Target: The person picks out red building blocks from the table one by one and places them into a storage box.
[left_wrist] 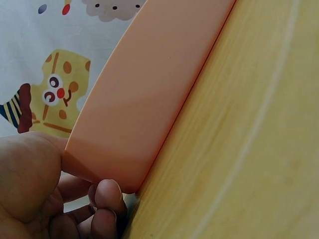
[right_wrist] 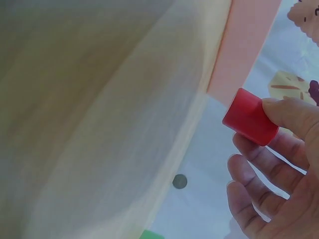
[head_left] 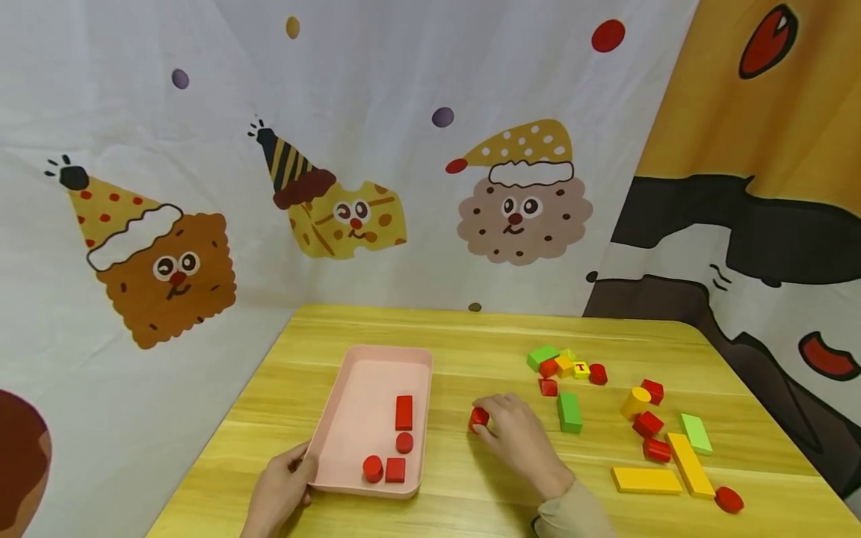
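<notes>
A pink tray lies on the wooden table and holds several red blocks. My left hand grips the tray's near left corner, thumb on the rim and fingers curled under it. My right hand is just right of the tray and pinches a red cylinder block between thumb and fingers. In the right wrist view the cylinder sits at my fingertips, above the table, with the tray's edge behind it.
A scatter of red, green and yellow blocks lies on the right half of the table, with long yellow bars near the front right. A printed cloth backdrop closes in the back and sides.
</notes>
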### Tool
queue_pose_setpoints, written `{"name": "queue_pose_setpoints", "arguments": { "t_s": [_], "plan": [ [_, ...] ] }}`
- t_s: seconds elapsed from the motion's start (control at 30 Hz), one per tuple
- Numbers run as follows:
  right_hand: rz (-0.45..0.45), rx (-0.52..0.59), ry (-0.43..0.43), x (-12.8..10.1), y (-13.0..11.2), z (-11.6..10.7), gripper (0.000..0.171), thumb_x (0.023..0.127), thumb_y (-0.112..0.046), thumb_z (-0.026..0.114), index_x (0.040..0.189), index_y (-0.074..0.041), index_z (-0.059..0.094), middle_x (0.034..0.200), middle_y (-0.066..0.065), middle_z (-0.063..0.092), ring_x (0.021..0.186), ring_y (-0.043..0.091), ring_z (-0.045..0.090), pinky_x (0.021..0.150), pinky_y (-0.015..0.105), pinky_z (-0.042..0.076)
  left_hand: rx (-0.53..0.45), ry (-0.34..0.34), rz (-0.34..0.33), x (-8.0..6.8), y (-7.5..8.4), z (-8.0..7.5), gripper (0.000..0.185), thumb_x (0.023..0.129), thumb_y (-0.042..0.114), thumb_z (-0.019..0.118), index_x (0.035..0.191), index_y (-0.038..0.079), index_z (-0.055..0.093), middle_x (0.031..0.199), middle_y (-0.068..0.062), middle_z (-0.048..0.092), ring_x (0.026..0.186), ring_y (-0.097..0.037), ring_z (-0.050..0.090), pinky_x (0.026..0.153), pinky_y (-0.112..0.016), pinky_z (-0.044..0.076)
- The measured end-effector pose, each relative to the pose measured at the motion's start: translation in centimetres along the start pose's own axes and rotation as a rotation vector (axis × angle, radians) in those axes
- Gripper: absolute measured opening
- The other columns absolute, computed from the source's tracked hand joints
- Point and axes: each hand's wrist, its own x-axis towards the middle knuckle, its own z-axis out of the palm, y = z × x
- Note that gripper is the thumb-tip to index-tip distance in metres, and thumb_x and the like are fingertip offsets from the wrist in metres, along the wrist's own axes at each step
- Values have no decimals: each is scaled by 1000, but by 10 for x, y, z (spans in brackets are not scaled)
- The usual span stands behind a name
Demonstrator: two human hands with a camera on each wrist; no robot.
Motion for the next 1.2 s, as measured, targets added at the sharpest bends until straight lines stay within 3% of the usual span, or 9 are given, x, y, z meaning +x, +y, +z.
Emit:
{"name": "queue_pose_setpoints", "arguments": {
  "t_s": [0.73,1.2],
  "plan": [
    [-98,13,-57,26,-32,8,31,84,-27,76,110,-11,70,100,-1,68,84,14,54,74,32,48,-10,-3,5,2,0,2,44,95,19,54,134,-1,56,73,-4,57,51,-19,54,48,-29,45],
    [-178,55,-82,36,-67,15,29,85,-27,76,110,-13,70,102,-3,68,89,14,57,80,31,49,0,-8,0,1,1,0,44,95,21,55,135,1,56,72,-5,58,50,-19,55,49,-29,46]
  ]
}}
